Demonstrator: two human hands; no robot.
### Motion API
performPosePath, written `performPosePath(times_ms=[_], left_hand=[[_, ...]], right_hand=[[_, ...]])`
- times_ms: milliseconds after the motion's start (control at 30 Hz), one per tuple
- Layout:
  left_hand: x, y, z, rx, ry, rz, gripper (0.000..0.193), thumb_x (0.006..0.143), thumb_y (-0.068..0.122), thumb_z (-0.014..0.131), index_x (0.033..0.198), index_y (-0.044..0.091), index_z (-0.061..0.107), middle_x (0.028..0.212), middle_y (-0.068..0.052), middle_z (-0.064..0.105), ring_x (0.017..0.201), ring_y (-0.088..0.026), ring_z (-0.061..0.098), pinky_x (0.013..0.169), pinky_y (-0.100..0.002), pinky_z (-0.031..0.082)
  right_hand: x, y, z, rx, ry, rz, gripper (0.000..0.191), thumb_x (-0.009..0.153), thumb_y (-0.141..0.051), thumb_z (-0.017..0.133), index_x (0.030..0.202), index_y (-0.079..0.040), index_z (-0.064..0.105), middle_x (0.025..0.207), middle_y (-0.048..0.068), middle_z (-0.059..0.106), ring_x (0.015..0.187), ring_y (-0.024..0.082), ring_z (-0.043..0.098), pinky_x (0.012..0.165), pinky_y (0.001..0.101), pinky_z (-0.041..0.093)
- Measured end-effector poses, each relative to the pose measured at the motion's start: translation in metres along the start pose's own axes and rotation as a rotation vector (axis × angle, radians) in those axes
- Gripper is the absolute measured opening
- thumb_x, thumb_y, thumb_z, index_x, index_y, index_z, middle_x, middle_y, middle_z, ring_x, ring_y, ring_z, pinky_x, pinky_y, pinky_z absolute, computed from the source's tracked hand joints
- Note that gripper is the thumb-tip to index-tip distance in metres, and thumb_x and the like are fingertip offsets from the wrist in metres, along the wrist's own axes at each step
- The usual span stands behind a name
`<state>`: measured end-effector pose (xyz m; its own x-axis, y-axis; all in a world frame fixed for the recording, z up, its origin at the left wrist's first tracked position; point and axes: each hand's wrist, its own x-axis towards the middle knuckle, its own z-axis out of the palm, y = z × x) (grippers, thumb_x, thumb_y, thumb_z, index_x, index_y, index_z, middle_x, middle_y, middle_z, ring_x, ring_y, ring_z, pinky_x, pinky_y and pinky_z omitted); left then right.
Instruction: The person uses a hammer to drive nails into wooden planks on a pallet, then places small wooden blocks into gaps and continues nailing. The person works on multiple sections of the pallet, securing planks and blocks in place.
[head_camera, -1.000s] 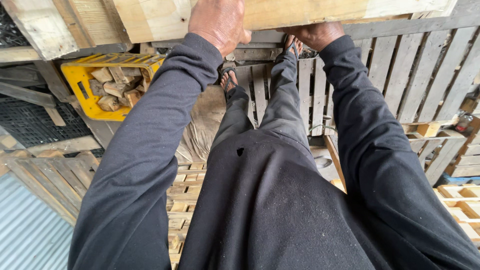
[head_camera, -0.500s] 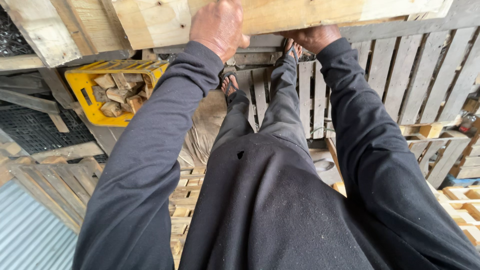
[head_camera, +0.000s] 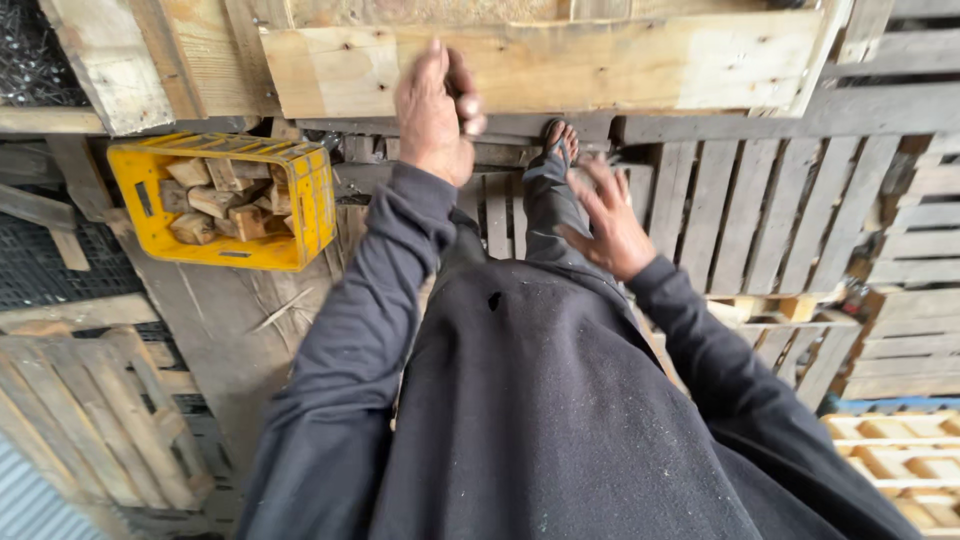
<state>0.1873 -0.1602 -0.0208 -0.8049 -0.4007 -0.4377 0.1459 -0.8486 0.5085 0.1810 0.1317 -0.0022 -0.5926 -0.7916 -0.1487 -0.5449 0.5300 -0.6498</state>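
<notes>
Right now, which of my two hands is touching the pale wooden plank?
The left hand, resting on the pale wooden plank; the right hand hangs free below it, fingers spread.

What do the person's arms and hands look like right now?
Both arms wear long dark charcoal sleeves, flecked with pale dust, ending at the wrists. The left hand and right hand are bare: no gloves, and no watch or rings that I can see.

soft even daylight, faint shadows, right hand (head_camera: 605, 225) motion-blurred, wide-angle edge stretch
</notes>
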Motion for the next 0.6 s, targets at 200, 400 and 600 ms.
performPosePath(times_ms=[200, 400, 600], left_hand=[[-0.017, -0.016, 0.033, -0.323, -0.046, -0.244, 0.034, 0.102, 0.009, 0.042, 0.127, -0.008, 0.058, 0.107, -0.02, 0.073, 0.084, -0.025, 0.071, 0.075, -0.037, 0.062], [-0.025, -0.016, 0.054, -0.318, -0.051, -0.242, 0.031, 0.103, -0.004, 0.04, 0.131, -0.007, 0.054, 0.121, -0.022, 0.072, 0.107, -0.031, 0.073, 0.096, -0.039, 0.062], [-0.024, -0.032, 0.04, -0.432, -0.065, -0.14, 0.018, 0.109, 0.004, 0.054, 0.123, -0.002, 0.064, 0.121, -0.021, 0.072, 0.108, -0.03, 0.074, 0.094, -0.041, 0.063]], right_hand=[[0.053, 0.037, -0.09, -0.025, 0.229, -0.104, 0.04, 0.099, -0.005, 0.081, 0.135, -0.009, 0.066, 0.159, 0.022, 0.05, 0.151, 0.035, 0.05, 0.123, 0.0464, 0.05], [0.172, 0.134, -0.17, -0.326, 0.079, -0.111, 0.046, 0.104, -0.018, 0.085, 0.142, -0.001, 0.066, 0.135, 0.019, 0.061, 0.123, 0.037, 0.063, 0.101, 0.0479, 0.055], [0.208, 0.193, -0.161, -0.522, -0.089, -0.09, 0.044, 0.091, -0.034, 0.086, 0.105, 0.002, 0.066, 0.105, 0.022, 0.068, 0.099, 0.04, 0.067, 0.087, 0.0506, 0.054]])
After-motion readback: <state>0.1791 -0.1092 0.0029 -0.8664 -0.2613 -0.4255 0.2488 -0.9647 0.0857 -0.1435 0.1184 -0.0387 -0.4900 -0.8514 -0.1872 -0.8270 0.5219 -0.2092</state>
